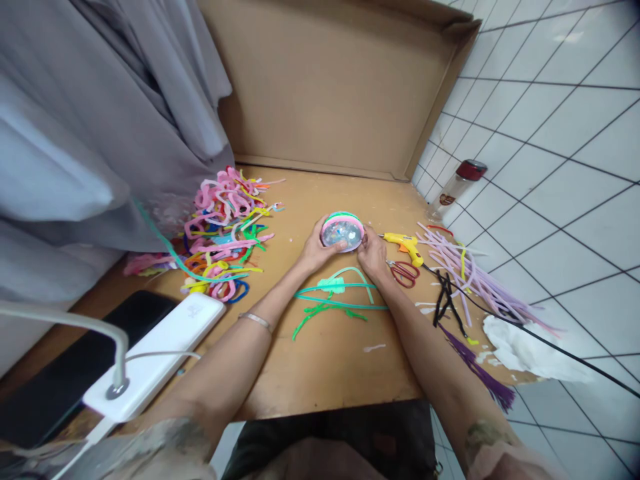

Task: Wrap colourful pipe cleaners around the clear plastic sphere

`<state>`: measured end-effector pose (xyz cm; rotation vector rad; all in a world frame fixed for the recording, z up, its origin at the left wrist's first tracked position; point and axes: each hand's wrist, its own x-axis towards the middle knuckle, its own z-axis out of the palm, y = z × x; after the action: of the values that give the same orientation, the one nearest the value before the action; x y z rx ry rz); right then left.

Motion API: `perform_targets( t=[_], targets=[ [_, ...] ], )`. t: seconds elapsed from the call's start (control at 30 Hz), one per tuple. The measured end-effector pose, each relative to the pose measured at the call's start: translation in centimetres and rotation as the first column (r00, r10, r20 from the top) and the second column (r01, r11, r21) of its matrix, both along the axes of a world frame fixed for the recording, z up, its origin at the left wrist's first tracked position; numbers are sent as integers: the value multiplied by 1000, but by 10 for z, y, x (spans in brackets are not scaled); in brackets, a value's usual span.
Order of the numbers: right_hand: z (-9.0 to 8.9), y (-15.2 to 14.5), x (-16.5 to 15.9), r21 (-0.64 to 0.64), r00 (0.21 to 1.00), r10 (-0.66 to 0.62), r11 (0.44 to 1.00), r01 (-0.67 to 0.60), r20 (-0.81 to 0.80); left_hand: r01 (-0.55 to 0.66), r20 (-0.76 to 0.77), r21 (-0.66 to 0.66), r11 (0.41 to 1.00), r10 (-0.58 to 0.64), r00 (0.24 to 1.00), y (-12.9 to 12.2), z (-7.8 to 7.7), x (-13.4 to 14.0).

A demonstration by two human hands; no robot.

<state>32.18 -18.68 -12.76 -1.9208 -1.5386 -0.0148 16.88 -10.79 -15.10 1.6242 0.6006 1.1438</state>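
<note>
Between my two hands, above the middle of the wooden table, is a small round clear bowl-like container with pink and green pipe cleaners around its rim. My left hand wraps its left side, thumb along the near edge. My right hand has its fingers closed against the right side of the rim. Just below my hands lie green pipe cleaners and a light green fuzzy piece. A yellow glue gun and red-handled scissors rest close to my right hand.
A heap of colourful pipe cleaners covers the table's left. Lilac pipe cleaners, a black cable, white tissue and a red-lidded bottle are on the right. A white power strip lies front left. Cardboard stands behind.
</note>
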Motion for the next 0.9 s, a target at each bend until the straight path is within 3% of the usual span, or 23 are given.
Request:
perform_targets(
  t=[0.27, 0.47, 0.67, 0.9],
  targets=[
    [-6, 1, 3, -40, 999, -17, 999, 19, 52, -66, -168, 58, 996, 75, 983, -7, 7, -4],
    [-12, 5, 8, 84, 999, -37, 996, 39, -26, -63, -148, 40, 997, 69, 987, -4, 6, -7],
    [-15, 7, 8, 171, 995, 71, 983, -59, -67, -71, -116, -46, 996, 65, 991, 2, 2, -6],
    [-17, 7, 7, 184, 994, 59, 982, -41, -94, -61, -101, -54, 997, 56, 993, 1, 3, -6]
  ],
)
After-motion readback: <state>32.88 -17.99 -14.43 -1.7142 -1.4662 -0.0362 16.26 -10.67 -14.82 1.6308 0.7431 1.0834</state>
